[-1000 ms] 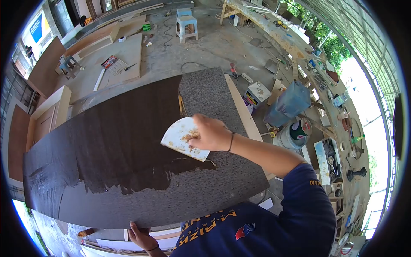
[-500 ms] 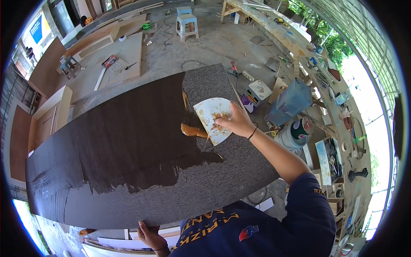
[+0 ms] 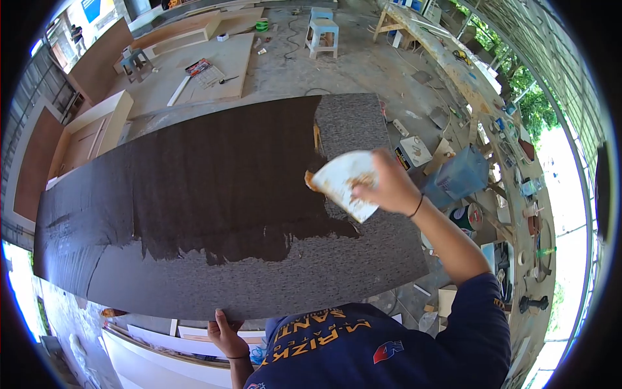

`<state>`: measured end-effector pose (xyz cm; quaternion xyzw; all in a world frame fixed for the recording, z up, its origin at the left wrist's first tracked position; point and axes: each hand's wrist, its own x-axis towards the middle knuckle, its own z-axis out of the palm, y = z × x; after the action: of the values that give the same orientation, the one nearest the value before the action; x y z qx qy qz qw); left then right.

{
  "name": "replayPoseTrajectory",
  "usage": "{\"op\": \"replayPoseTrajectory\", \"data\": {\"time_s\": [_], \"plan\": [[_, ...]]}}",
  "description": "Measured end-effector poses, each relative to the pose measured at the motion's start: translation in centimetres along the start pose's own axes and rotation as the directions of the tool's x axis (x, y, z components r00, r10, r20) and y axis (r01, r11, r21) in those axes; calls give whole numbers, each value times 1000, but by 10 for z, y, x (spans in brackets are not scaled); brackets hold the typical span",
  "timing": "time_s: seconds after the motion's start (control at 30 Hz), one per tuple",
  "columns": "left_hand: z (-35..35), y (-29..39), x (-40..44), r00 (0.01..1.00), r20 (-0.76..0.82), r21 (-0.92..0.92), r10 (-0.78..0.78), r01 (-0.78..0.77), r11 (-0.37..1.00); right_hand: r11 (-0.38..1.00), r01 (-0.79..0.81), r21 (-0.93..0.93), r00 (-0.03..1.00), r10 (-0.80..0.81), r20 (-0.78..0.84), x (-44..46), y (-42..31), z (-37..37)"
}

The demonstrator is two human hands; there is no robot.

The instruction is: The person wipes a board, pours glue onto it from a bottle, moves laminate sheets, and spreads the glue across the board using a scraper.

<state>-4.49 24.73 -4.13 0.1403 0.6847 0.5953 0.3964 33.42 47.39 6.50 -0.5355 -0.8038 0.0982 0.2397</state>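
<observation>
A long panel with a grey, speckled surface lies in front of me, and a wet, dark brown coat of glue covers much of it. My right hand pinches a white, curved-edged glue spreader smeared with amber glue. The spreader is tilted over the boundary between the wet and bare areas. A small amber blob of glue shows at its left edge, and a thin streak stands above it. At the near edge, my left hand grips the panel with the thumb on top; its other fingers are mostly hidden below.
A workbench littered with tools runs along the right. Beside the panel stand a blue-grey bin, a white-lidded tub and a can. Stools and wooden boards are farther back. White boards lie below the near edge.
The view has shifted, so the scene sits farther right. My right hand has moved the spreader left over the panel, and less of the amber glue shows. My left hand stays on the edge.
</observation>
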Motion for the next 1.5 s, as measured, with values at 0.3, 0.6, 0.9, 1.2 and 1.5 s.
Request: {"op": "replayPoseTrajectory", "data": {"time_s": [0.3, 0.6, 0.9, 1.2, 1.5], "plan": [[-4, -7, 2, 999, -26, 8, 19, -19, 1000, 959, 165, -230, 971, -117, 208, 51, -33, 41], [5, -4, -1, 996, -92, -44, -9, 4, 999, 903, -37, -429, 996, 66, 53, 181, 73, 49], [7, -3, -1, 996, -82, 10, 37, -36, 999, 906, -47, -422, 995, 79, 59, 212, 104, 39], [9, 2, -4, 993, -95, 79, 66, -59, 995, 884, -94, -457, 986, 146, 81, 208, 117, 33], [9, -4, -2, 986, -150, 105, 77, -62, 993, 801, -320, -506, 935, 354, -32, 206, 158, 4]]}}
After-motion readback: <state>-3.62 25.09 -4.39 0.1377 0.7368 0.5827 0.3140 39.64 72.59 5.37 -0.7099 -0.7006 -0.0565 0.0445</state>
